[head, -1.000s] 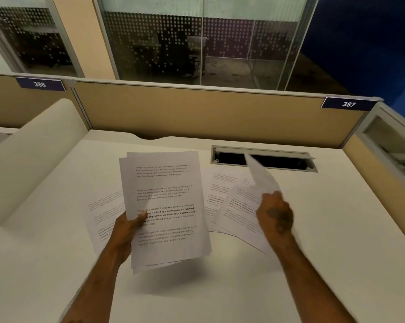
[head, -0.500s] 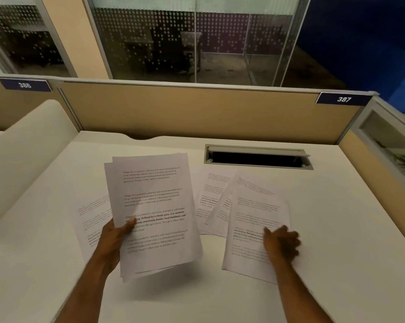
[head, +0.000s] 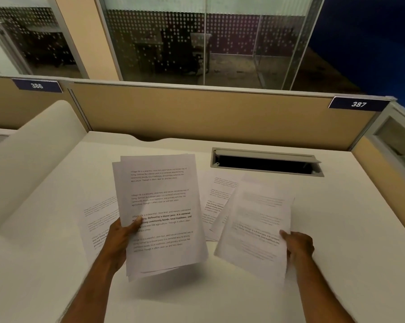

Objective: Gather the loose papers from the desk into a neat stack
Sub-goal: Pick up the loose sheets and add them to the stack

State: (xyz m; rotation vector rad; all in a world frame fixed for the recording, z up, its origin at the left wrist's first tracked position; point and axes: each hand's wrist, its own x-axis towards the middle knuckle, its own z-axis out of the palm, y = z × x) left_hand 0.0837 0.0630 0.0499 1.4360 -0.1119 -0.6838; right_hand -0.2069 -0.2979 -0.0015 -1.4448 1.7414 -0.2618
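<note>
My left hand (head: 121,238) grips a stack of several printed sheets (head: 162,206) by its left edge, held up above the white desk (head: 336,229), thumb on the top page. My right hand (head: 298,245) pinches the right edge of a single printed sheet (head: 255,229), which is lifted and blurred. Loose sheets (head: 216,201) lie flat on the desk between the two hands, partly covered by the lifted sheet. Another loose sheet (head: 99,220) lies flat left of the held stack, partly hidden behind it and my left wrist.
A recessed cable slot (head: 266,163) with its lid up sits at the back right of the desk. Tan partition panels (head: 208,117) wall the back and right side. A white curved divider (head: 29,159) rises along the left edge.
My right hand had pressed flat on a sheet on the desk; now it has pinched that sheet's right edge and lifted it. The stack in my left hand stays about where it was.
</note>
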